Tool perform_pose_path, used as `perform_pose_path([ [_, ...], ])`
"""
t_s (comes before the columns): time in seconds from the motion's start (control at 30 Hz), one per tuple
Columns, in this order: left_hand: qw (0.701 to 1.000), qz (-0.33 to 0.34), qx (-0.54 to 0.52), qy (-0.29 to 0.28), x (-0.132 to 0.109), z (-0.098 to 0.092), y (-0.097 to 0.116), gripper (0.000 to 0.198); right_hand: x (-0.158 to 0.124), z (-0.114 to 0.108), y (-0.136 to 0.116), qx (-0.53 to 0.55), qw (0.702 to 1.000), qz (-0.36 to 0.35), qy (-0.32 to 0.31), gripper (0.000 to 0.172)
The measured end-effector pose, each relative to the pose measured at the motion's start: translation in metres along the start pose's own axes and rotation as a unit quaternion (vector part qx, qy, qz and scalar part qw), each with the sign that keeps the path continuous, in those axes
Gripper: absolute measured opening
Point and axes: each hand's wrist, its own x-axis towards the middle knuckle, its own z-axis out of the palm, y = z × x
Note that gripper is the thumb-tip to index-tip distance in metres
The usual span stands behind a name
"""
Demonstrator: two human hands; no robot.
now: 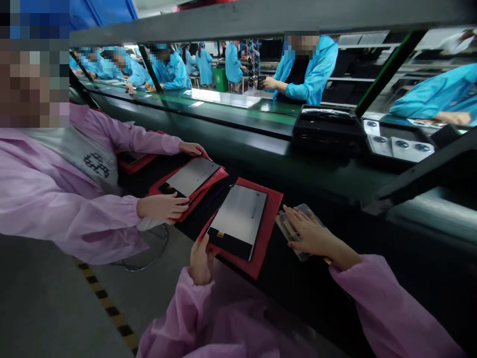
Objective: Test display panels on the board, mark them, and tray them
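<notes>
1. Dark worktop (320, 298) runs along an assembly line; a co-worker's hands (164, 206) press a second panel (192, 176) just beside.
2. Step in hand, I judge: steadying the panel (238, 219) on its red tray (270, 209). Next calls for a firm pinch on the clear piece.
3. Left hand (201, 261) grips the tray's near edge, fingers curled.
4. Right hand (311, 233) lies open and flat on the clear piece (288, 231) beside the tray.

The left hand (201, 259) grips the near corner of a red tray (269, 219) carrying a flat display panel (238, 219), the right hand (311, 232) lies flat on a clear plastic piece (288, 229) beside it, and a co-worker's hands (164, 206) hold another panel (190, 176) alongside
</notes>
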Motion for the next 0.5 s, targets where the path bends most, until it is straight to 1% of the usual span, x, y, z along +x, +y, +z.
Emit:
perform_pose_path([
  [0.07,1.000,-0.004,0.018,-0.001,0.004,-0.002,0.003,0.032,-0.012,-0.001,-0.012,0.003,1.000,0.018,0.003,0.087],
  [0.13,0.998,0.001,0.055,-0.005,0.009,-0.007,0.005,0.031,-0.029,0.001,-0.024,0.001,1.000,0.013,0.007,0.077],
  [0.2,0.992,0.027,0.119,-0.026,0.015,-0.014,0.009,0.040,-0.052,0.008,-0.035,-0.031,0.999,-0.021,0.022,0.070],
  [0.23,0.984,0.055,0.164,-0.039,0.018,-0.018,0.012,0.045,-0.065,0.014,-0.039,-0.064,0.995,-0.045,0.054,0.068],
  [0.27,0.972,0.089,0.210,-0.050,0.020,-0.022,0.015,0.048,-0.078,0.022,-0.042,-0.108,0.986,-0.069,0.111,0.067],
  [0.3,0.958,0.125,0.251,-0.059,0.021,-0.026,0.020,0.046,-0.093,0.033,-0.044,-0.154,0.965,-0.093,0.191,0.066],
  [0.33,0.939,0.169,0.294,-0.061,0.021,-0.030,0.026,0.042,-0.108,0.045,-0.045,-0.192,0.936,-0.112,0.274,0.065],
  [0.37,0.913,0.224,0.336,-0.061,0.019,-0.034,0.033,0.036,-0.123,0.059,-0.045,-0.214,0.905,-0.127,0.346,0.062],
  [0.4,0.883,0.278,0.373,-0.062,0.015,-0.039,0.041,0.032,-0.138,0.073,-0.046,-0.212,0.886,-0.137,0.388,0.056],
  [0.43,0.850,0.321,0.412,-0.075,0.010,-0.044,0.048,0.030,-0.152,0.088,-0.046,-0.189,0.891,-0.155,0.383,0.049],
  [0.47,0.817,0.341,0.452,-0.108,0.002,-0.051,0.055,0.030,-0.165,0.101,-0.047,-0.141,0.913,-0.165,0.345,0.042],
  [0.5,0.795,0.317,0.490,-0.167,-0.006,-0.059,0.060,0.031,-0.176,0.113,-0.048,-0.077,0.951,-0.164,0.252,0.039],
])
